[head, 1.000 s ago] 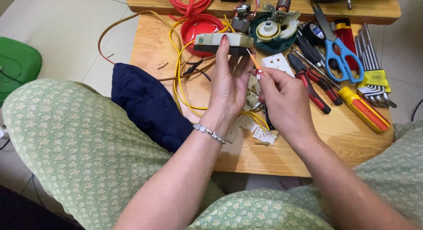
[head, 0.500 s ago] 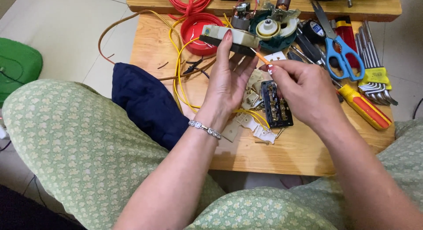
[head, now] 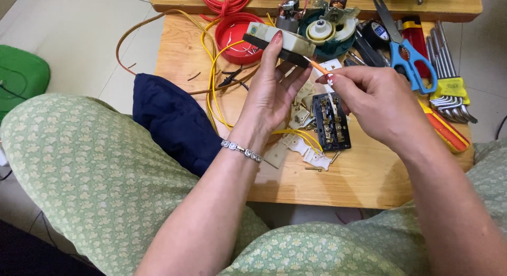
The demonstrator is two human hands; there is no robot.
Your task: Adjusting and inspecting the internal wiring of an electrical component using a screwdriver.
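Wooden table (head: 369,181) over pale tiled floor (head: 68,38), cluttered with tools.

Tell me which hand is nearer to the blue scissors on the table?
Right. The right hand is just left of the blue scissors, close to the handles. The left hand is farther left, holding a cream and black part.

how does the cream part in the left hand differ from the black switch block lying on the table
The cream part is pale with a dark strip along its lower edge, while the black switch block is dark with brass contacts showing. The cream part is held up off the table in the left hand; the black switch block lies flat on the wooden table, untouched. The right hand holds an orange wire at the cream part. Both are oblong.
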